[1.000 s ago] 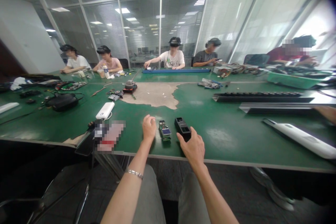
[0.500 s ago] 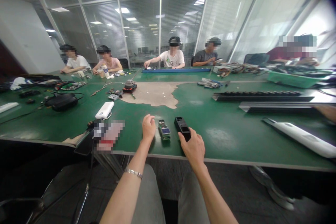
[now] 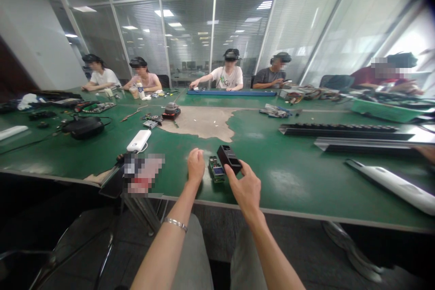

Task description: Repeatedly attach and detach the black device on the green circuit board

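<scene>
My right hand is closed around the lower end of a black rectangular plastic housing with cut-outs in its face. The housing is tilted, held above and just right of a green circuit board. That board carries a small display and lies on the table; the housing partly overlaps its right side in view. My left hand rests just left of the board, fingers curled in, with nothing visible in them. A gap separates it from the board.
On the green table lie a white power bank to the left, a black pouch, metal rails and a long white device to the right. Several people sit opposite. A person's hand shows at the left edge.
My right hand has moved the black housing left and up, towards the circuit board. My left hand's fingers are curled in more. The view has shifted slightly.
</scene>
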### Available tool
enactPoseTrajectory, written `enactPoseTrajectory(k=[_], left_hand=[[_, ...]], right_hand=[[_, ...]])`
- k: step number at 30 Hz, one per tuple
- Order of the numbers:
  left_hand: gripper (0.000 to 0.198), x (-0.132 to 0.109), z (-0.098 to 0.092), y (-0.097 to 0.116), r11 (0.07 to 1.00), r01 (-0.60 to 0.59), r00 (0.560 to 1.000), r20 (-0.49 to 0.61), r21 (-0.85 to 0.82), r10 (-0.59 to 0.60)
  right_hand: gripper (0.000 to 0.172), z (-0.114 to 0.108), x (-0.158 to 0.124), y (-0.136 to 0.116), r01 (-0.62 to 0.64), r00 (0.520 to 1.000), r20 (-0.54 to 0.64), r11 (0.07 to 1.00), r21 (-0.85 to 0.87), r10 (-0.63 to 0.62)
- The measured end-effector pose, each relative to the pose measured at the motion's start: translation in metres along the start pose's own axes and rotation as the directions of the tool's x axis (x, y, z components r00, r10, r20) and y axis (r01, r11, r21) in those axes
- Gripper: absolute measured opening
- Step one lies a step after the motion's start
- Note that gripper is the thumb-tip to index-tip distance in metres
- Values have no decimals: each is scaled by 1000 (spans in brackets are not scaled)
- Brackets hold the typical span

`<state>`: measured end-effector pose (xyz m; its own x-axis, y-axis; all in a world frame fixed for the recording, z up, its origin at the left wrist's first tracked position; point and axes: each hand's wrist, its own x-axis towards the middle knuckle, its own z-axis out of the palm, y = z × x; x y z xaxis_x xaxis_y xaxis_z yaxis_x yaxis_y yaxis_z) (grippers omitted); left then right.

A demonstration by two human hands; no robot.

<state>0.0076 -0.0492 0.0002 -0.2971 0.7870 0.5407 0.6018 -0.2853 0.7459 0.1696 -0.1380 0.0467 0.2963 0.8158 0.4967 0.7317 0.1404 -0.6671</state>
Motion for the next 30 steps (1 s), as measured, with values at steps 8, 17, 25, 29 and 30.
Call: enactPoseTrajectory(k=[8,17,25,29,30], left_hand=[[37,1,-1,3,999,33,999,-13,-31,-34],[31,2,1,0,1000,16,1000,-10,-11,-16],[30,2,1,1,1000,-16,1000,21,24,16],[28,1,0,1,1000,-19,999,43,25,18],[27,1,0,1,999,-21,999,49,24,20]], right_hand=[[47,15,-8,-26,50,997,64,977,-209,-37],[41,16,-17,-31,134,987,120,950,-283,-104],[44,20,-33,-15,111,988,135,962,-249,-79],[47,23,-34,-10,130,985,137,973,-191,-105],[50,24,-33,-9,122,986,131,976,-181,-99]])
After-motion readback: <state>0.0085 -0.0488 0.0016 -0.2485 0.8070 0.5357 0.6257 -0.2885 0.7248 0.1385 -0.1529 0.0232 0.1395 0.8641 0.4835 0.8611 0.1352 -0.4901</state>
